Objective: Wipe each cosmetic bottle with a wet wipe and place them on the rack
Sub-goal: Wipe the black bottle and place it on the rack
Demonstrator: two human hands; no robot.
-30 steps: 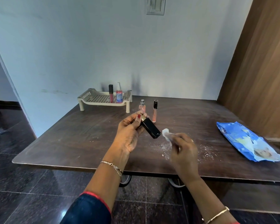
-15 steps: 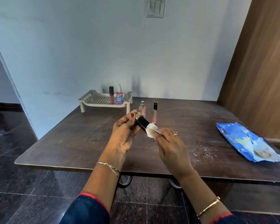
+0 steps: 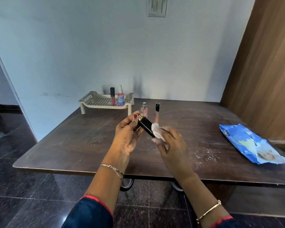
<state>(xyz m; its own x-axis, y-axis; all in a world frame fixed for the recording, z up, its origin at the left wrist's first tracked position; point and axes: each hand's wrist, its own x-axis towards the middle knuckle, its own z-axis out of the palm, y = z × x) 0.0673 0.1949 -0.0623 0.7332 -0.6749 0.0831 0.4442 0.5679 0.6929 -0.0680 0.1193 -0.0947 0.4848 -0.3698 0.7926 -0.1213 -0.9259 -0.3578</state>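
Frame centre: black bottle (image 3: 146,126) gripped in curled left hand (image 3: 127,139); wet wipe (image 3: 156,131) pinched in right hand (image 3: 173,145), touching black bottle.

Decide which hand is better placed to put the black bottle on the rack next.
Left. The left hand grips the black bottle and is nearer the rack; the right hand holds the wet wipe.

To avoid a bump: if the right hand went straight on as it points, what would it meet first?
The black bottle held by the left hand; the wet wipe in the right hand seems to touch its near end, though depth is unclear.
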